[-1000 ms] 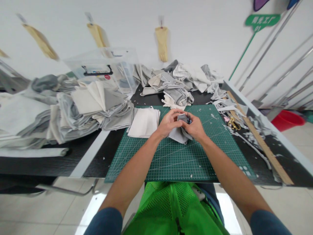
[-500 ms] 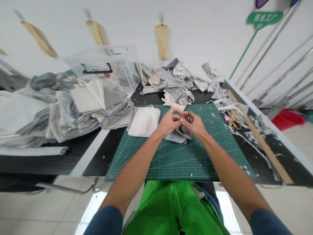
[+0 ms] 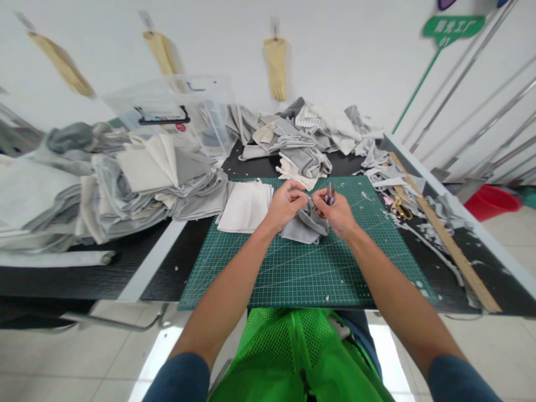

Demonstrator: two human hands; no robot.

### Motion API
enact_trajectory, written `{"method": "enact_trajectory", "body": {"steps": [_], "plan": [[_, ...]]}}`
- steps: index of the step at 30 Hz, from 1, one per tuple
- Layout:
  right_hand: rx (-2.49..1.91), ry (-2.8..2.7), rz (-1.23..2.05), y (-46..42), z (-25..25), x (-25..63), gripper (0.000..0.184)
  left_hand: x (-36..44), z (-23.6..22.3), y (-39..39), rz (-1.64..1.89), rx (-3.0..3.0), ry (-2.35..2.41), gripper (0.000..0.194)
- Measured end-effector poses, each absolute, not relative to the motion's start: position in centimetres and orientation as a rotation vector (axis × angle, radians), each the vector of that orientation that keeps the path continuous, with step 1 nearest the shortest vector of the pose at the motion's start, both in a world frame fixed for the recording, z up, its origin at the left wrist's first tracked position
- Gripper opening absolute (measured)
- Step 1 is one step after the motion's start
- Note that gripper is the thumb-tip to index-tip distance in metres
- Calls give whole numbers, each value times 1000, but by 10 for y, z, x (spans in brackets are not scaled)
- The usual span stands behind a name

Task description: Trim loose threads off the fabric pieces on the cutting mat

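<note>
Over the green cutting mat (image 3: 318, 279) my two hands are close together at a piece of grey fabric (image 3: 302, 228). My left hand (image 3: 286, 206) pinches the fabric's upper edge between thumb and fingers. Small thread snips (image 3: 330, 195) sit in my right hand (image 3: 335, 213), blades pointing up and away. The right thumb and forefinger also meet at the fabric edge, close to the left fingertips. Below the hands the rest of the grey piece hangs in folds onto the mat. A folded white cloth stack (image 3: 246, 207) lies just left of my left hand.
Heaped grey and beige cloths (image 3: 167, 173) cover the table's left, before a clear plastic box (image 3: 167, 106). More fabric scraps (image 3: 305, 137) are piled behind the mat. On the right lie gold-handled scissors (image 3: 401, 210), a wooden ruler (image 3: 452, 240) and trimmings. A red bucket (image 3: 492, 202) stands beyond.
My hands have drawn slightly apart, and more of the grey fabric shows between them. The snips have shifted a little to the right and stand more upright.
</note>
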State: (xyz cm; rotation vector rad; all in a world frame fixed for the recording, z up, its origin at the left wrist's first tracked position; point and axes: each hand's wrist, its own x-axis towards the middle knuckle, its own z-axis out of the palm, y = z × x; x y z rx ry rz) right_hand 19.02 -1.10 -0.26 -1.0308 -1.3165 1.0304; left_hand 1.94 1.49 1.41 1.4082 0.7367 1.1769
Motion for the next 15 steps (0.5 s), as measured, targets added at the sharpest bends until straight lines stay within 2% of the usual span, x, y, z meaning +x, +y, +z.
{"method": "enact_trajectory", "body": {"steps": [8,12,15], "plan": [[-1007,-1371,1058,-15,2,193,45,19,14,15,1158,1421,778,29],[-1103,-1488,872,-13,2,193,48,19,12,16,1215,1380,780,28],[-1176,-1432,658,-11,0,193,38,20,8,20,1291,1317,818,21]]}}
